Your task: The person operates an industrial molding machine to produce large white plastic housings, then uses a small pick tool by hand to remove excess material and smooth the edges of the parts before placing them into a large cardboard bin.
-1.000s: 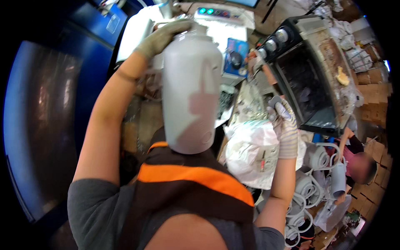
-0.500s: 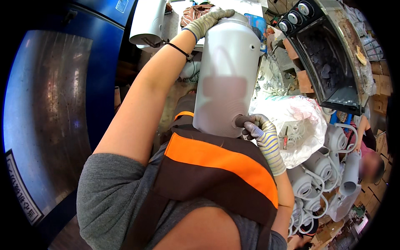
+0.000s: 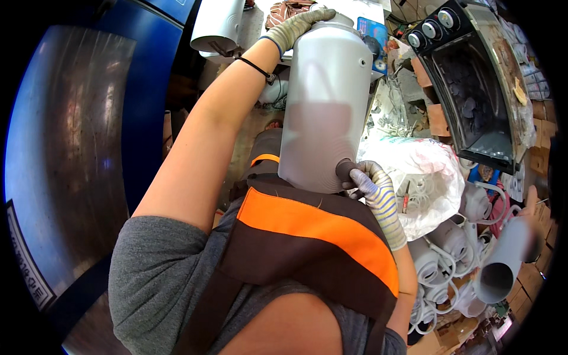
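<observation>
Together, two gloved hands (image 3: 299,29) (image 3: 374,182) hold one canister (image 3: 325,89), one disc (image 3: 344,170)

Light is strongest at the top, where the white desk (image 3: 253,26) is washed nearly to blank. A soft pale sheen runs along the grey canister (image 3: 325,77); the reddish patch lower on its side could be a reflection or a shadow. The white bag (image 3: 447,198) glares along its folds, the oven (image 3: 467,94) is dim inside, and streaky reflections mark the metal panel (image 3: 77,118) at left. The right hand (image 3: 373,186) is fairly sharp, the far-right grey tube (image 3: 518,248) smeared. Straight edges bow toward black corners.
</observation>
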A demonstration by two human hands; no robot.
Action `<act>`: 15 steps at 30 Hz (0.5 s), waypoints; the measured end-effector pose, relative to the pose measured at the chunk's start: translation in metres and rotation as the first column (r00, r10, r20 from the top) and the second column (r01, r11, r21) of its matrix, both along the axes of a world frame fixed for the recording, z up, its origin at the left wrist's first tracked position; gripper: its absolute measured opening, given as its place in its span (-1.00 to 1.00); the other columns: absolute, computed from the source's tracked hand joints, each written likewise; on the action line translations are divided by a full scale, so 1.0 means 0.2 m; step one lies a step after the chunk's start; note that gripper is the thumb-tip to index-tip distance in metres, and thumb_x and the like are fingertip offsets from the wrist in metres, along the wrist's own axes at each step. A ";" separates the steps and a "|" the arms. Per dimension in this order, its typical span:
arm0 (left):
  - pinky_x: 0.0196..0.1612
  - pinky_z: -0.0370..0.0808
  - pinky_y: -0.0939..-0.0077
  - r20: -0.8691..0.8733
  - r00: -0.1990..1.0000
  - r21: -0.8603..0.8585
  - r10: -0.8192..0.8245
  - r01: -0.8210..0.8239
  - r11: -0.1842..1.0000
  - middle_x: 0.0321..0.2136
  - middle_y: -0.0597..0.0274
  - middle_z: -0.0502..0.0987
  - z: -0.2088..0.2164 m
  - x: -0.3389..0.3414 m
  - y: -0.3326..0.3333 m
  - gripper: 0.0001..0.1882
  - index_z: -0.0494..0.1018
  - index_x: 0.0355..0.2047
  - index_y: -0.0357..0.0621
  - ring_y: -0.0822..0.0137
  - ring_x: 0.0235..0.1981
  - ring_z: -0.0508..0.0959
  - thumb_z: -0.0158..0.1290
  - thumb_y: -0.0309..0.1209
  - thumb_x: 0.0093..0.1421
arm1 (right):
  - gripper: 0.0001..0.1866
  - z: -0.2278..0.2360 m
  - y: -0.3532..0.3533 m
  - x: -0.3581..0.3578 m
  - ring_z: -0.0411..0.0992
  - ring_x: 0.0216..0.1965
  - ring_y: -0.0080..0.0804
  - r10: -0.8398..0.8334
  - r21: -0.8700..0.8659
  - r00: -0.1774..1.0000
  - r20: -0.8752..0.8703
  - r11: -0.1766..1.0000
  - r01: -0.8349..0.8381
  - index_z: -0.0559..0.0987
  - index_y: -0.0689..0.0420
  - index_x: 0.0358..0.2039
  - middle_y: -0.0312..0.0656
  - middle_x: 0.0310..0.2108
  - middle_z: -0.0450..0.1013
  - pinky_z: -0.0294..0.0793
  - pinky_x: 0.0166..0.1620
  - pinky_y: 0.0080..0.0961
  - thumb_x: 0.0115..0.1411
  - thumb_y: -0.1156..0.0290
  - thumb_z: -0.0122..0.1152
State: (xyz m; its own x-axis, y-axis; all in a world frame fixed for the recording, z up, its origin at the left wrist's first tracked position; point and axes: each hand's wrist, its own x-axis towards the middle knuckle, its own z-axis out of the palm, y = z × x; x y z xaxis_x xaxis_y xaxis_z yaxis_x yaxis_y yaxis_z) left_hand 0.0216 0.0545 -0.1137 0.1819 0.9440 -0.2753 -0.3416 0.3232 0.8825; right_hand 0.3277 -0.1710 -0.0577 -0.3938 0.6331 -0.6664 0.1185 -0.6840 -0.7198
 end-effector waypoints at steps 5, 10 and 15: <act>-0.48 0.55 0.60 0.065 0.998 -0.098 0.000 0.006 0.995 -0.45 0.18 0.58 -0.04 -0.02 0.02 -0.56 0.51 -0.23 -0.17 0.44 -0.55 0.57 0.23 -0.09 0.04 | -0.77 0.02 -0.03 -0.02 0.45 -0.52 -0.63 -0.144 0.041 0.986 -0.080 0.988 0.148 0.45 0.21 -0.17 -0.22 -0.44 0.48 0.41 -0.50 -0.78 0.22 0.36 0.15; -0.46 0.60 0.54 0.183 0.983 -0.107 -0.032 0.053 0.993 -0.42 0.23 0.59 -0.05 -0.05 0.04 -0.62 0.49 -0.23 -0.10 0.42 -0.51 0.60 0.26 -0.15 0.04 | -0.74 0.02 -0.01 -0.02 0.46 -0.56 -0.62 -0.263 -0.074 0.957 -0.125 0.964 0.256 0.45 0.22 -0.11 -0.17 -0.39 0.52 0.43 -0.53 -0.78 0.22 0.40 0.14; -0.36 0.62 0.50 0.172 0.983 -0.145 -0.057 0.083 0.986 -0.36 0.18 0.59 -0.10 -0.06 0.07 -0.62 0.49 -0.19 -0.15 0.37 -0.43 0.61 0.20 -0.15 0.10 | -0.76 0.02 0.01 -0.02 0.41 -0.64 -0.69 -0.272 -0.101 0.962 -0.019 0.958 0.269 0.48 0.23 -0.17 -0.27 -0.54 0.49 0.33 -0.61 -0.83 0.21 0.38 0.17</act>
